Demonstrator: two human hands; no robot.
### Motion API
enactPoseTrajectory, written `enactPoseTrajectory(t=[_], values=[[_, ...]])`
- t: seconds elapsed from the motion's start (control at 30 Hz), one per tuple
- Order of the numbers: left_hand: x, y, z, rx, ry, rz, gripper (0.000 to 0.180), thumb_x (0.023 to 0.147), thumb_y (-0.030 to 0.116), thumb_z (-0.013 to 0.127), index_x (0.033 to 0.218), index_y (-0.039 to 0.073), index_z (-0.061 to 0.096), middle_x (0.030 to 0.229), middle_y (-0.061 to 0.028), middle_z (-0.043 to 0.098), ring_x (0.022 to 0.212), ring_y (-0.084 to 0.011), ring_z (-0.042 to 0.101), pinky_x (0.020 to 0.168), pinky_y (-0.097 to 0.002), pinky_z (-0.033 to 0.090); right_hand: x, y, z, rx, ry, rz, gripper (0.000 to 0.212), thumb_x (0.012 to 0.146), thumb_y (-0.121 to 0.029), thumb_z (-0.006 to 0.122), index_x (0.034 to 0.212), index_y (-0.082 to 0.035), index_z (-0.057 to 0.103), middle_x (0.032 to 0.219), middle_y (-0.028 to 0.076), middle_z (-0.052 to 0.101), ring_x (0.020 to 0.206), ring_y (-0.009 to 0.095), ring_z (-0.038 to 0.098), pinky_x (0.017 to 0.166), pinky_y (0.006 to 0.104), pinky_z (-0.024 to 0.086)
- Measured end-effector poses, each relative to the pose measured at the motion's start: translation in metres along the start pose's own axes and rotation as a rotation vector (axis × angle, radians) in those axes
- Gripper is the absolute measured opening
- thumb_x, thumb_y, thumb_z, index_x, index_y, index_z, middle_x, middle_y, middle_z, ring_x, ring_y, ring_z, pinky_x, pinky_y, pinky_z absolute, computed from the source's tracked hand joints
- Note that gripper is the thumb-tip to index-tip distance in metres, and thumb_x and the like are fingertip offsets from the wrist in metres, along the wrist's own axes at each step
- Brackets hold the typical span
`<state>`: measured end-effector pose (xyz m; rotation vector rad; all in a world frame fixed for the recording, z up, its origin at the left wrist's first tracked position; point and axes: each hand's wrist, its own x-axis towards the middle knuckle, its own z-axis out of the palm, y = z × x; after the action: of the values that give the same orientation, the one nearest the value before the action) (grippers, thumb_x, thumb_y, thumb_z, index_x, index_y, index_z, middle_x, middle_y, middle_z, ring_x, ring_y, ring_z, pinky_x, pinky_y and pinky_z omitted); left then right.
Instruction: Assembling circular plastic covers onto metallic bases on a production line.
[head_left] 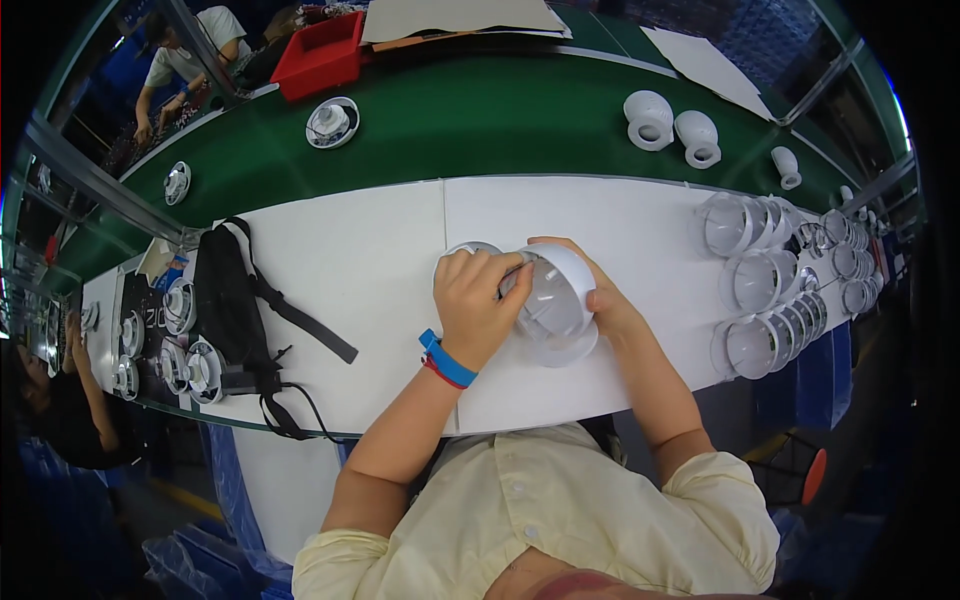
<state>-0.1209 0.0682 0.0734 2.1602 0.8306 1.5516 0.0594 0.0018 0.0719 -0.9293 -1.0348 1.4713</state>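
Note:
In front of me, over the white table, is a white round lamp housing [568, 335] with a translucent cup-shaped inside. My right hand [612, 300] is closed round its right side, thumb on the rim. At the housing's left edge my left hand [475, 305] is closed, with thumb and fingertips pinched together; whatever they hold is too small to make out. A blue band [447, 362] circles my left wrist. Another round white part [470, 247] shows partly behind the left hand, which hides most of it.
Rows of nested clear and white cups [752, 345] stand on the right. A black bag [228, 300] with straps lies at left, beside several round lamp parts [205, 370]. Across the back runs a green belt [480, 110] carrying white housings [650, 120] and a red bin [318, 58]. Other people work at left.

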Motion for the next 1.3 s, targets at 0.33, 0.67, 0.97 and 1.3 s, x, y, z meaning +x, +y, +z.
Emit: enactPoseTrajectory(t=[0.33,0.67,0.97,1.3], values=[[-0.002,-0.005,0.002,0.142,0.017,0.201,0.01,0.076,0.01,0.075,0.084,0.013,0.069,0.073,0.002,0.057,0.076,-0.0168,0.056,0.08,-0.0377,0.037,-0.002,-0.003,-0.003,-0.034,0.018,0.021,0.103,0.058,-0.054,0.083,0.14,-0.007,0.043,0.127,0.01,0.055,0.12,0.022,0.055,0.1,0.0334,0.045],[-0.004,-0.007,0.003,0.076,0.007,0.15,0.013,0.072,0.007,0.077,0.081,0.012,0.07,0.072,0.0002,0.059,0.082,-0.0177,0.06,0.085,-0.0357,0.033,0.001,-0.006,0.003,-0.069,0.016,0.058,0.102,0.057,-0.054,0.082,0.139,-0.008,0.045,0.123,0.009,0.056,0.116,0.02,0.056,0.098,0.0309,0.044],[-0.003,-0.087,-0.062,-0.385,-0.497,-0.911,0.041,0.088,0.015,0.067,0.122,-0.001,0.05,0.112,-0.0128,0.061,0.09,-0.023,0.066,0.077,-0.0338,0.055,-0.01,-0.035,-0.006,-0.597,0.233,0.004,0.095,0.061,-0.044,0.08,0.141,-0.009,0.044,0.126,0.011,0.055,0.116,0.023,0.054,0.099,0.0332,0.041],[-0.001,-0.093,-0.058,-0.717,-0.878,-1.006,0.064,0.085,0.001,0.063,0.143,-0.001,0.036,0.118,-0.0168,0.061,0.097,-0.0259,0.068,0.076,-0.0353,0.063,-0.012,-0.015,-0.011,-0.571,0.143,-0.029,0.09,0.066,-0.019,0.083,0.145,-0.011,0.039,0.135,0.015,0.049,0.127,0.029,0.048,0.107,0.0386,0.038]])
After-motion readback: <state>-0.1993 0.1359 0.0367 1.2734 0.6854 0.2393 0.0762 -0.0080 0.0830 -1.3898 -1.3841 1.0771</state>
